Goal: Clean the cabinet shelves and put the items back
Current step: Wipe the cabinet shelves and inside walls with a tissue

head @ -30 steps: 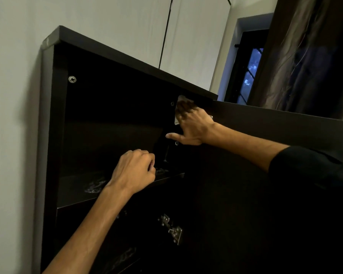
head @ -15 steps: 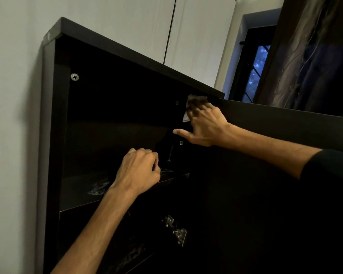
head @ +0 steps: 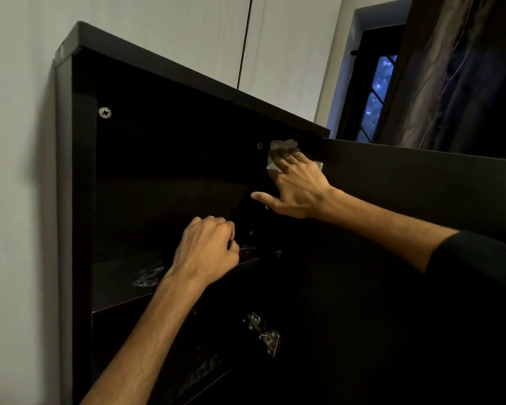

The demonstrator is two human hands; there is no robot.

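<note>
White cloth (head: 284, 147) mostly under right hand (head: 300, 185)

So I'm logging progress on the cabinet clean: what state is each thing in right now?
Cabinet door: swung open.
Top shelf: bare, with pale smears.
White cloth: pressed against the inner side panel.
Right hand: fingers flat on the cloth.
Left hand: curled at the shelf edge, grip unclear.
Lower hinge: unfolded.
</note>
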